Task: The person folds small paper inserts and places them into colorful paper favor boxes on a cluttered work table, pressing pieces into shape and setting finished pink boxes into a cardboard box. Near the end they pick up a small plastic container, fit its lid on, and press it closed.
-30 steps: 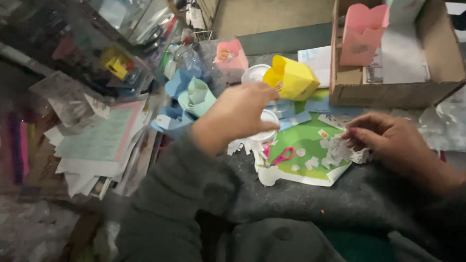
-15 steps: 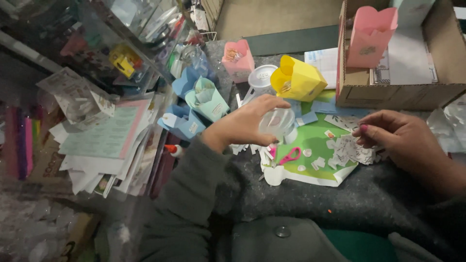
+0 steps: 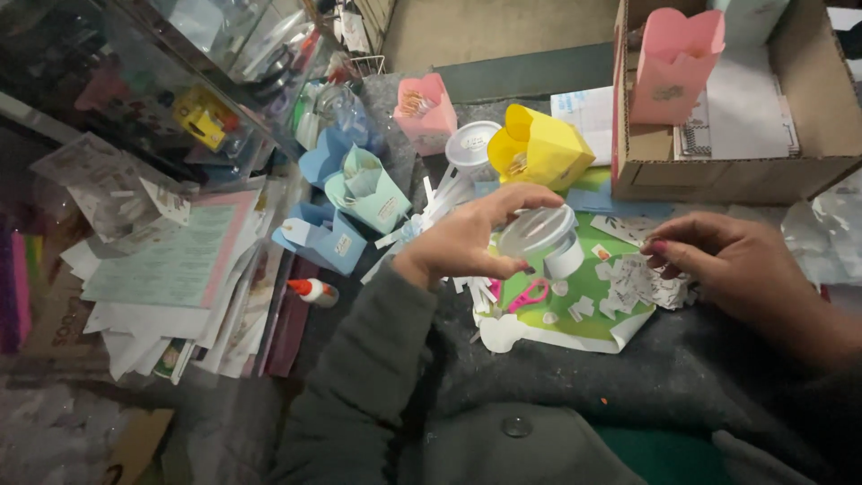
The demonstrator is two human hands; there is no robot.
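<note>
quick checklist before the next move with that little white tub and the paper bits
1. Left hand grips the white tub: ok.
2. Tub upright: not ok, tilted.
3. Tub lid shut: cannot tell.
4. Right hand on the white paper cutouts: ok.
5. Pink scissors lying on the green sheet, clear of both hands: ok.
6. Glue bottle lying on its side, off to the left: ok.

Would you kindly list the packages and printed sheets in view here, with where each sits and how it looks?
Cardboard box: top right, brown, open.
Pink paper box: inside it, upright.
Yellow paper box: centre back.
Small clear jar: in the left hand, white base.
Printed sheets: left, green and pink stack.
Glue bottle: lying beside them, white, orange cap.
</note>
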